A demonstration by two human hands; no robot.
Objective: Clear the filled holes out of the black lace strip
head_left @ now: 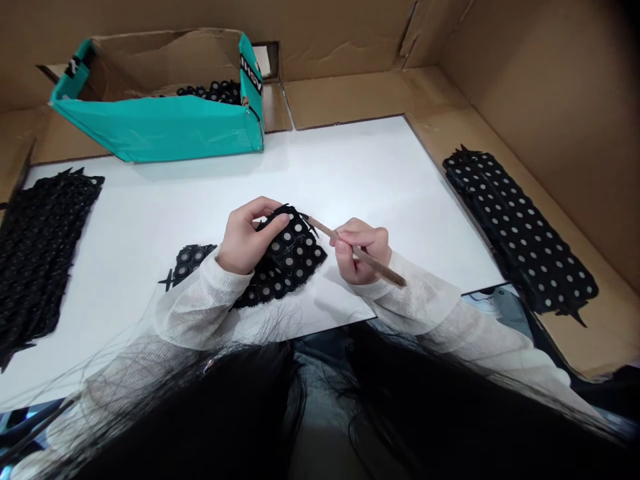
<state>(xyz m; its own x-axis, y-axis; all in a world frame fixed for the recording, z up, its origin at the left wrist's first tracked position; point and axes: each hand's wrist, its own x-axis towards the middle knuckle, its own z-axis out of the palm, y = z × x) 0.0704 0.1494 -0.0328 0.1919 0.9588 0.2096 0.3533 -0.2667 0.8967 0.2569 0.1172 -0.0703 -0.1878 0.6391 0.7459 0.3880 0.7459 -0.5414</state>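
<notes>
My left hand (245, 239) is closed on a black sheet of round parts with white centres (290, 260), pressing it on the white board (360, 180). My right hand (361, 251) grips a thin brown stick (380, 265) like a pen, and its tip touches the sheet's upper right edge. A smaller black piece with rings (190, 261) lies just left of my left wrist.
A teal-sided cardboard box (160, 127) holding black parts stands at the back left. A black pile (35, 253) lies at the left edge. A stack of dotted black sheets (520, 230) lies on cardboard at the right. Cardboard walls enclose the space.
</notes>
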